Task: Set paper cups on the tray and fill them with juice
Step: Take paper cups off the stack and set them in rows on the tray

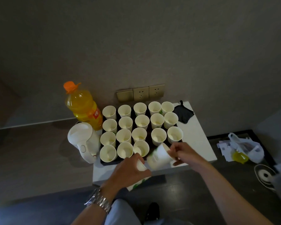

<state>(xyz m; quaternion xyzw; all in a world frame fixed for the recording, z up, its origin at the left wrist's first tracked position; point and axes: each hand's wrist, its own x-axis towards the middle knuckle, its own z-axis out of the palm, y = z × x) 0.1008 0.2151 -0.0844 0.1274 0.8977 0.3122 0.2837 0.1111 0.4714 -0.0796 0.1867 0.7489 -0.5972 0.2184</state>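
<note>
Peeling the next cup from the stack

Left hand [130,169] grips the stack [140,166]; right hand [185,153] pinches a cup [159,155]. Set it upright in the tray's [104,161] gap.

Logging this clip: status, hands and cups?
Left hand grips cup stack. Right hand pinches tilted cup. Tray front-right slots unfilled. Juice bottle capped.

The tray [102,161] sits on the counter [199,143] before me, paper cups [141,120] standing in rows on it. At ten o'clock of the tray stands the juice bottle [83,108], the kettle [83,140] at nine, a cloth [183,113] at two.
</note>
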